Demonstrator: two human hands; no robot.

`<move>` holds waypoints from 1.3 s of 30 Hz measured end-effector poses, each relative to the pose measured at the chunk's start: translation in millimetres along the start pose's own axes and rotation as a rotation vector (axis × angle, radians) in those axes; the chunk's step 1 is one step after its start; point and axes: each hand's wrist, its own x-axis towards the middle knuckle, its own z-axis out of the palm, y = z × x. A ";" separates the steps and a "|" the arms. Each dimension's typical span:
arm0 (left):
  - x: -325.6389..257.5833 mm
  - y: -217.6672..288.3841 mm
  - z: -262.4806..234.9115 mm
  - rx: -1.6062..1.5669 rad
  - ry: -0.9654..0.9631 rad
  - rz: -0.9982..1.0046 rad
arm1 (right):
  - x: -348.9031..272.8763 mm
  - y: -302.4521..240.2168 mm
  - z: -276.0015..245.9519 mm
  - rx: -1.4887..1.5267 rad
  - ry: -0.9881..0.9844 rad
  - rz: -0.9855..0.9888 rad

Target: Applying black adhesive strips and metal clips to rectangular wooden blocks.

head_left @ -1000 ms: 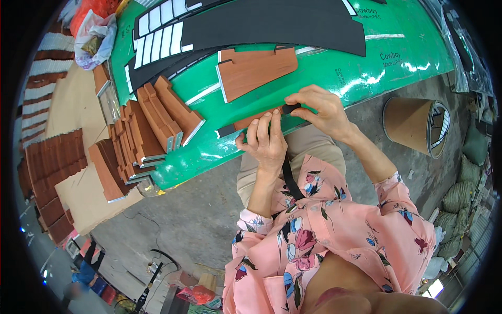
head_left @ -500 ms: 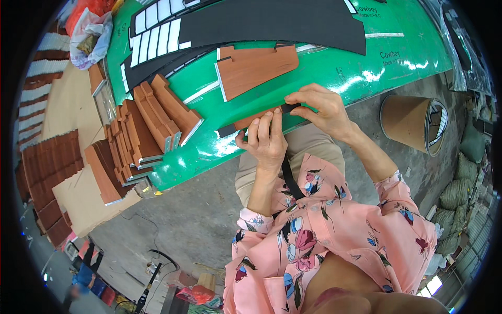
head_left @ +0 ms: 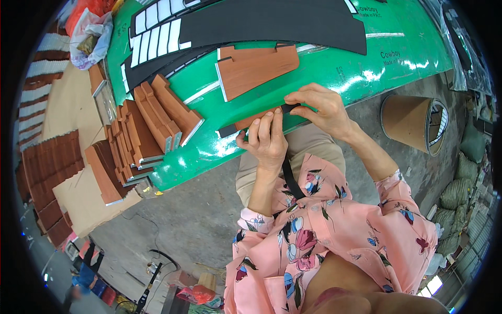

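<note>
A narrow brown strip [head_left: 246,123] with black ends lies at the near edge of the green table, slanting up to the right. My left hand [head_left: 265,137] is closed on it from the near side, fingertips pressed on its brown middle. My right hand [head_left: 323,109] pinches the strip's black right end between thumb and forefinger. Just beyond lies a larger flat brown panel [head_left: 256,70] with a pale left edge and a notched far edge. What is under my left palm is hidden.
Stacked brown panels [head_left: 136,133] stand at the table's left. Large black sheets [head_left: 272,29] and white-striped pieces [head_left: 157,44] cover the far side of the green table [head_left: 334,68]. A round brown bin [head_left: 408,123] stands on the floor to the right. A black strap [head_left: 290,178] hangs over my lap.
Both hands keep nearly the same place and grip on the strip. The strip's left end has shifted very slightly.
</note>
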 end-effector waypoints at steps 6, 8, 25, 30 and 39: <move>-3.8 0.6 2.8 0.012 0.000 -0.013 | -0.7 0.6 -1.7 -0.034 -0.015 -0.022; -3.7 1.2 3.6 0.015 -0.004 -0.025 | -3.1 3.3 -2.6 -0.081 -0.048 -0.040; 9.2 7.2 -3.7 0.030 -0.005 0.023 | -28.9 10.1 1.1 0.031 0.099 0.091; 6.1 3.0 -1.0 0.076 -0.043 0.016 | -23.9 5.1 1.8 0.147 0.102 0.224; 6.4 3.3 0.5 0.053 -0.024 0.032 | -16.1 5.8 -6.1 0.129 -0.001 0.247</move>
